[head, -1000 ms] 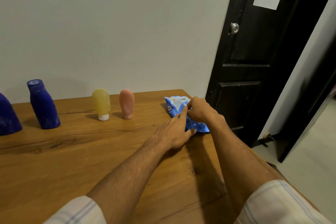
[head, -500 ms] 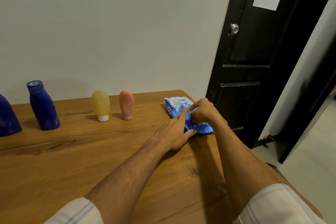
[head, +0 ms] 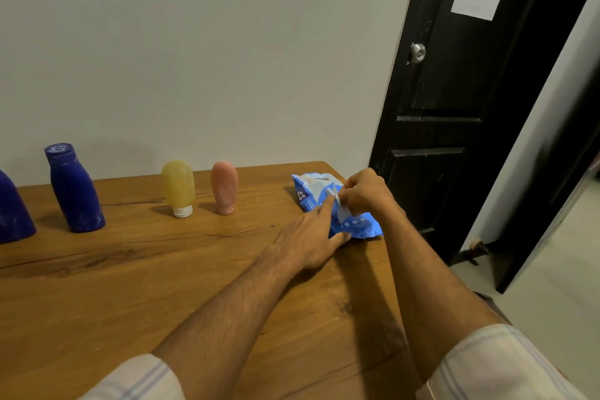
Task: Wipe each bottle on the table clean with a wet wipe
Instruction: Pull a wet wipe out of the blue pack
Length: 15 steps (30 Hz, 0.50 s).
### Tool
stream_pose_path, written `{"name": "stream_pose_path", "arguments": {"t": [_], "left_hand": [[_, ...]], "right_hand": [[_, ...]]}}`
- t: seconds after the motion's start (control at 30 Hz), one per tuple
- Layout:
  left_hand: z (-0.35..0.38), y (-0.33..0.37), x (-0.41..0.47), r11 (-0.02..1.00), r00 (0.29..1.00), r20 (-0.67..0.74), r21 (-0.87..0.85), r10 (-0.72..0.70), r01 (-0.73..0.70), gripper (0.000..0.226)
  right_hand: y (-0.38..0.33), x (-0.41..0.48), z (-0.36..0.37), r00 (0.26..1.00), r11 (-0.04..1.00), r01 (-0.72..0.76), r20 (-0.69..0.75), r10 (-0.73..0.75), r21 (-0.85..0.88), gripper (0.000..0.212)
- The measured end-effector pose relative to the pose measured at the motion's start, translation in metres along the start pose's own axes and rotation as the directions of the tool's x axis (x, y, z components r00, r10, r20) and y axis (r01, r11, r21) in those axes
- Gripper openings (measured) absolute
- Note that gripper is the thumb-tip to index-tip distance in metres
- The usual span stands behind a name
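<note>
At 1 o'clock on the table (head: 130,286), the left hand (head: 311,237) lies flat with fingers straight, pressing down the blue wipe pack (head: 308,188). The right hand (head: 363,191) pinches a white tab (head: 338,203) on the pack; seal flap or wipe, cannot tell. Risk: the pack sits at the table's right edge, so a hard tug with weak hold-down could drag it off or tear the sheet. Open wood toward 9 o'clock. Far row, 10-11 o'clock, well apart from the pack: pink tube (head: 224,187), yellow tube (head: 178,185), blue bottle (head: 74,191), cut-off blue bottle (head: 13,211); all 4 likely unwiped.
</note>
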<state>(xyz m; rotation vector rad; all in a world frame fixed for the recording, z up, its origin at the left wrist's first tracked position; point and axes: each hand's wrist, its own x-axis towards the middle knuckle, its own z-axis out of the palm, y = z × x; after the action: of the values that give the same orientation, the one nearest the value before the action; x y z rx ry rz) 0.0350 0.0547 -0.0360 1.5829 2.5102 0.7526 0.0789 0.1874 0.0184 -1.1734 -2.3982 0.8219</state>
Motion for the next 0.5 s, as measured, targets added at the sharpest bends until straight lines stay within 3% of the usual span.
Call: {"name": "stream_pose_path", "arguments": {"t": [0.27,0.5], "left_hand": [[-0.005,0.003,-0.004,1.0,1.0,0.002,0.013,-0.005,0.005,0.085],[-0.007,0.005,-0.005,1.0,1.0,0.026,0.01,-0.003,0.003,0.085]], "right_hand": [[0.002,0.001,-0.004,0.982,0.988,-0.156,0.11,0.155,-0.001,0.029],[0.002,-0.003,-0.012,0.935,0.942,-0.3,0.243,0.259,0.148,0.024]]}}
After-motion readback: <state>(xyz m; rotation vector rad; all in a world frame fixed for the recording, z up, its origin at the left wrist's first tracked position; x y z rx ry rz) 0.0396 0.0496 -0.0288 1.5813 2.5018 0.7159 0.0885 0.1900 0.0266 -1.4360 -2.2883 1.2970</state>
